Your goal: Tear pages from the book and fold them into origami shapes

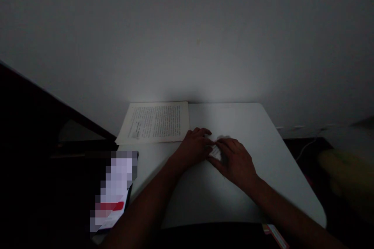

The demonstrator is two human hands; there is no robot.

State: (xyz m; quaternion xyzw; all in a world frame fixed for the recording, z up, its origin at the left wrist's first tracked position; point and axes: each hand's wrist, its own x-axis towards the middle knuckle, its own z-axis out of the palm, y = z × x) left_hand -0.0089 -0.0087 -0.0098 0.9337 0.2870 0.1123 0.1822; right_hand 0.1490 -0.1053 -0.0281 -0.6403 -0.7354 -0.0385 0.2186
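A small piece of printed paper (pixel 215 152), seemingly folded, lies low over the white table between my two hands. From its left side, my left hand (pixel 195 143) pinches the edge with thumb and fingers, the other fingers curled above. My right hand (pixel 236 160) grips the paper from the right, its thumb along the near edge and its fingers bent over the top. Much of the paper is hidden under the fingers, so its full shape cannot be made out.
Printed sheets (pixel 157 122) lie at the back left of the white table (pixel 239 120), against the wall (pixel 193 46). A phone with a lit screen (pixel 117 192) is at the left edge, beside my left forearm. A pale cable (pixel 305 148) runs beyond the right edge.
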